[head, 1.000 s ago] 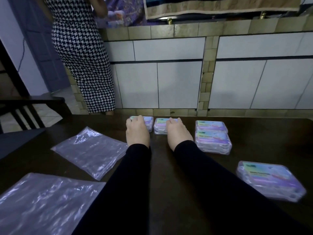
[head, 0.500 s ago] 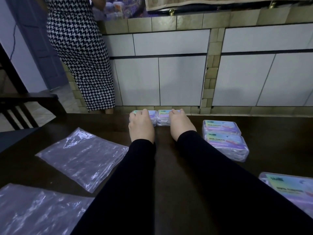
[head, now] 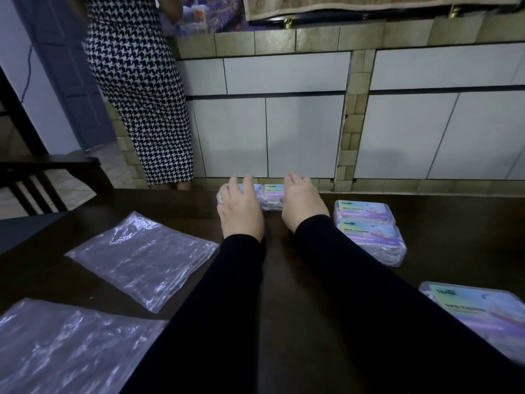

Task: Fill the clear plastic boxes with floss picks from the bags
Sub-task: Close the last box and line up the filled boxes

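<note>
Boxes are sitting side by side at the counter's far edge, and you're covering one with each hand: left hand, right hand, fingers draped over, grip loose. Probably light, slick plastic, so pinch the short sides.

Home kitchen; tiled counter, white cabinet doors
</note>
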Demonstrator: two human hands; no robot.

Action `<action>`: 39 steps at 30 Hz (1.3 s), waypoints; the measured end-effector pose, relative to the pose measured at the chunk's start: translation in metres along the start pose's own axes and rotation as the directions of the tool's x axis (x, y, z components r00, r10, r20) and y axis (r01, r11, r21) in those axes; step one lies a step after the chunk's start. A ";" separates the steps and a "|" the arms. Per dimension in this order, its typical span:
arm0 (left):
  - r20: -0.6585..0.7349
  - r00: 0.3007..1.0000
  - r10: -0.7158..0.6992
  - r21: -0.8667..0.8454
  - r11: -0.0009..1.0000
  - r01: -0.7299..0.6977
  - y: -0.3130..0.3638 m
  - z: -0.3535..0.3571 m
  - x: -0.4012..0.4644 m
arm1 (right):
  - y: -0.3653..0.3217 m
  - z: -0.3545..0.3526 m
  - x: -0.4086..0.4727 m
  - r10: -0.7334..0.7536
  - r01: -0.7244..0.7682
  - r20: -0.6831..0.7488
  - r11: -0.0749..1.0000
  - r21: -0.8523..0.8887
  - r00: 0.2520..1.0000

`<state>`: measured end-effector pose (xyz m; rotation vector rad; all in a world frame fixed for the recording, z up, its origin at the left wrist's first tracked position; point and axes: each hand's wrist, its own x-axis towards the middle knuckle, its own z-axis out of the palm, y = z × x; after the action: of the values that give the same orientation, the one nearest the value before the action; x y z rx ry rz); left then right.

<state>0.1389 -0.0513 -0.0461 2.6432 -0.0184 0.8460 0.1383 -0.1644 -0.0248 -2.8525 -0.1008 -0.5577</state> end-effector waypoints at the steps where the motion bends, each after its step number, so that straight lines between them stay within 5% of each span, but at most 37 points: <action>1: 0.001 0.999 0.041 -0.040 0.998 -0.041 0.006 -0.002 -0.005 | 0.001 -0.006 -0.002 0.003 -0.003 -0.024 1.000 0.003 1.000; 7: 0.022 0.927 0.375 -0.353 0.870 -0.344 0.043 -0.012 -0.035 | 0.031 -0.054 -0.023 0.132 -0.132 0.036 0.991 0.006 0.991; 11: -0.058 0.870 0.489 -0.385 0.794 -0.471 0.057 -0.019 -0.053 | 0.073 -0.089 -0.036 0.148 -0.147 0.113 0.989 -0.017 0.983; 17: 0.061 0.697 0.714 -0.334 0.673 -0.660 0.077 -0.028 -0.075 | 0.116 -0.102 -0.069 0.077 -0.037 0.337 0.992 -0.121 0.938; 21: 0.095 0.648 0.755 -0.275 0.646 -0.712 0.080 -0.023 -0.080 | 0.121 -0.099 -0.072 0.084 -0.024 0.401 0.988 -0.152 0.912; 28: 0.062 0.759 0.648 -0.334 0.730 -0.596 0.063 -0.034 -0.082 | 0.106 -0.091 -0.048 0.204 -0.121 0.478 0.973 -0.198 0.854; 39: 0.160 0.938 0.307 -0.298 0.921 -0.251 -0.007 -0.041 -0.057 | 0.067 -0.072 -0.027 0.151 -0.065 0.415 0.974 -0.216 0.897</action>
<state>0.0702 -0.0363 -0.0490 2.4813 -0.5415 0.5995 0.0946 -0.2475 0.0153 -3.1003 0.0438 0.1011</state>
